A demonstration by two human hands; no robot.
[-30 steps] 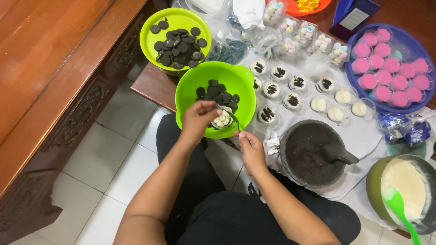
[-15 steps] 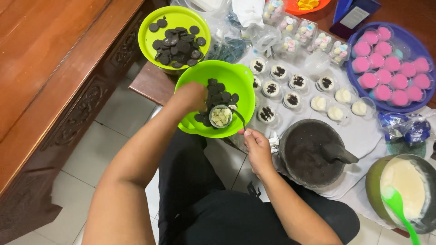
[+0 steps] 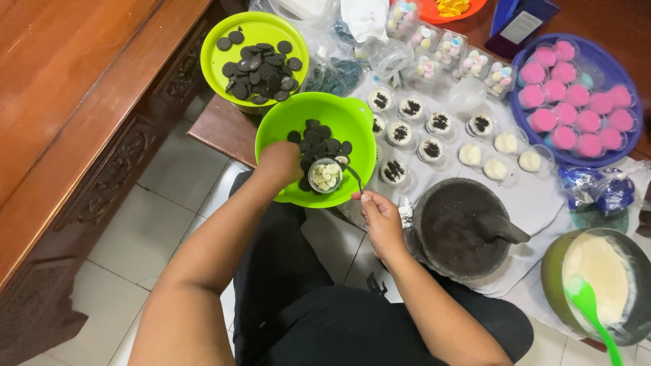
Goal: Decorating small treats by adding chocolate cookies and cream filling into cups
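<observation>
While the left hand [image 3: 281, 163] grips a small round cup [image 3: 325, 175] of pale filling upright at frame centre, the right hand [image 3: 380, 215] pinches a spoon [image 3: 354, 175] slanting upper-left into it.

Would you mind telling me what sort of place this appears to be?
Probably a home, with dessert-making set up on a low table over a tiled floor: green bowls of dark biscuits, rows of small filled cups, and a stone mortar.
</observation>
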